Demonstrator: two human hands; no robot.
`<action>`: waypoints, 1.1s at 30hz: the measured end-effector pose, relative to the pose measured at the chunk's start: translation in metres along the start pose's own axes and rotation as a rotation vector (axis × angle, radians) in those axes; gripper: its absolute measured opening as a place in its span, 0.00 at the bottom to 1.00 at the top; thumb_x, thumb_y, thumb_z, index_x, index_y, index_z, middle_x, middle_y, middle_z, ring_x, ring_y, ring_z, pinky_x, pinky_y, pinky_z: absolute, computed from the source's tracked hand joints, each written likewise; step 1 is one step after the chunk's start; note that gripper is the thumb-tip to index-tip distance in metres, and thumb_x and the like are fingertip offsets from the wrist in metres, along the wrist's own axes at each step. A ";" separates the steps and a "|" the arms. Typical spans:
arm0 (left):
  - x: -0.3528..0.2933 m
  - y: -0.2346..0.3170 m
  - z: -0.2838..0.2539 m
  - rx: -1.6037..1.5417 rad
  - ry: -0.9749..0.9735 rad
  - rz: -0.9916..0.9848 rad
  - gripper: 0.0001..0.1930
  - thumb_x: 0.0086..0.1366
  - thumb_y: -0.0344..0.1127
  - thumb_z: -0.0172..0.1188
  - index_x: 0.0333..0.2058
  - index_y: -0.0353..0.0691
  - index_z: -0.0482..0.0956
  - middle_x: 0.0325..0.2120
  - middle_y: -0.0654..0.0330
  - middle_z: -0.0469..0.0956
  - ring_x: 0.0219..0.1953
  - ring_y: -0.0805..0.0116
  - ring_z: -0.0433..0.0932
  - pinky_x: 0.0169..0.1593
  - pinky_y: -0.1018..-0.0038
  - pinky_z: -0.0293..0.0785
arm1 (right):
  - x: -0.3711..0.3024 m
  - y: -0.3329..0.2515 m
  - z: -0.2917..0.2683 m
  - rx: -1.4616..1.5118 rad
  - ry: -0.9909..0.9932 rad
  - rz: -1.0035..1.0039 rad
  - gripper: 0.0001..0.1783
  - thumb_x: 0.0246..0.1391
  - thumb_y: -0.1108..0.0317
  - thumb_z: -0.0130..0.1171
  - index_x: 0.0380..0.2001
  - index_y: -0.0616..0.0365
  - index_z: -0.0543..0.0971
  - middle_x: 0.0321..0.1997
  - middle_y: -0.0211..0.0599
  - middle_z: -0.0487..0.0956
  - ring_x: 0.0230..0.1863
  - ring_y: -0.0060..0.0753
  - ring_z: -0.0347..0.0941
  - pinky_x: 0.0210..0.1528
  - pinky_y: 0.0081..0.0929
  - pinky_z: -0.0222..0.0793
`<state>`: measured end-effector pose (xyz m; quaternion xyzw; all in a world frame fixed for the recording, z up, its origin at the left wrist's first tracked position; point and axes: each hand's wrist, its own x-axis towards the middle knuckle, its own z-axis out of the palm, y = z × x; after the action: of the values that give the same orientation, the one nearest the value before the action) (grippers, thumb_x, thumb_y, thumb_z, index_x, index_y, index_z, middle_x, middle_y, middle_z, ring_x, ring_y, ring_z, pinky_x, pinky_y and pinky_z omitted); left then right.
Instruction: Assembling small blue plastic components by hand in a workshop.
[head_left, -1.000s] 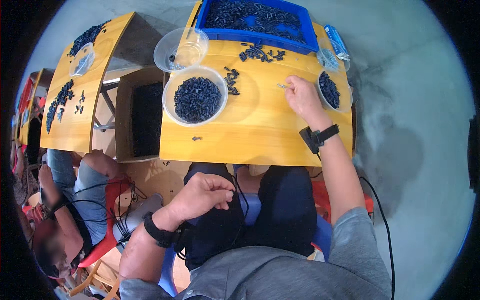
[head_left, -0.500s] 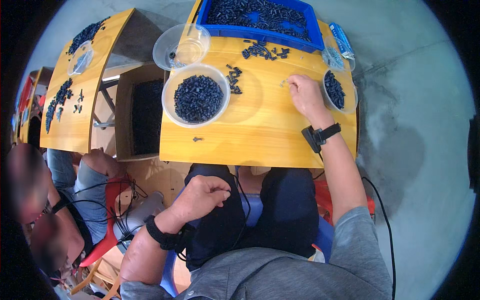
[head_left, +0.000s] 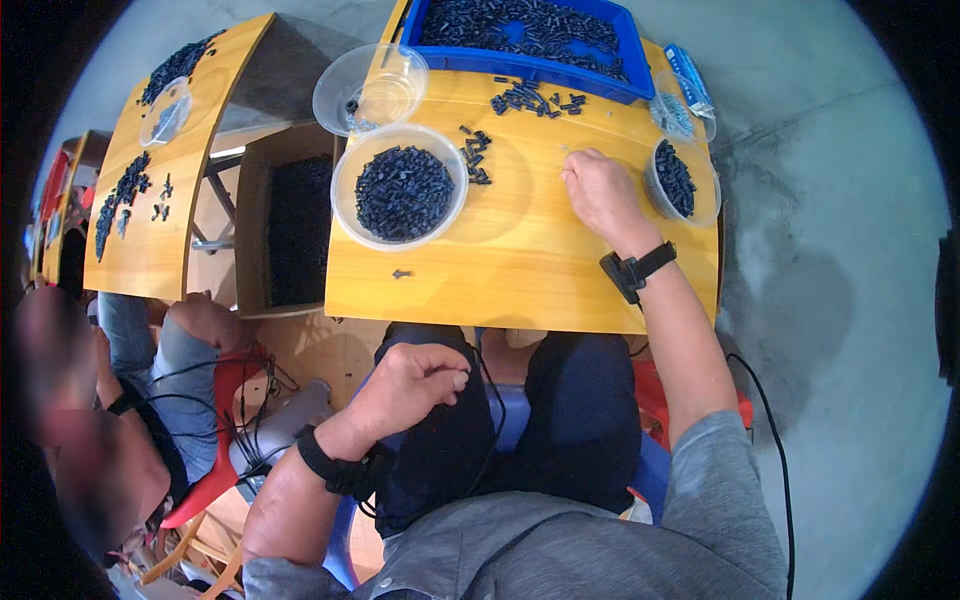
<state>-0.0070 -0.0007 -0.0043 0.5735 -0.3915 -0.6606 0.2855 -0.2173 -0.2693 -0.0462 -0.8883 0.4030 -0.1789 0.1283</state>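
A person works at a wooden surface (head_left: 520, 270), right hand (head_left: 603, 198) over it, to the right of the bowl (head_left: 346, 195) of black parts (head_left: 405, 190), grip together. The left hand (head_left: 415, 388) is off the edge, nearer the body than the bowl, grip also together; whether either holds anything cannot be told. Loose pieces (head_left: 476, 158) lie just right of the bowl, a tub (head_left: 653, 192) farther right.

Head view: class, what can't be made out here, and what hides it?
All in the head view:
What, if anything, the left hand holds: hidden by its own curl.
What, if anything, the right hand pinches: hidden under the hand.
Far left corner of the blue tray: cut off by the upper edge.
Pale bits in the right-side clear tub: too small to identify.
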 end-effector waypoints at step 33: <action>-0.013 0.027 0.005 -0.335 0.154 0.360 0.05 0.63 0.28 0.59 0.36 0.34 0.80 0.27 0.65 0.79 0.26 0.81 0.74 0.31 0.84 0.73 | -0.083 -0.173 -0.065 0.866 -0.294 -0.084 0.02 0.52 0.78 0.54 0.29 0.63 0.75 0.23 0.37 0.73 0.21 0.30 0.72 0.24 0.27 0.66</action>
<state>-0.0117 -0.0030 0.0260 0.4879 -0.3496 -0.6089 0.5187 -0.1793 -0.0998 0.0588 -0.7845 0.2321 -0.2081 0.5361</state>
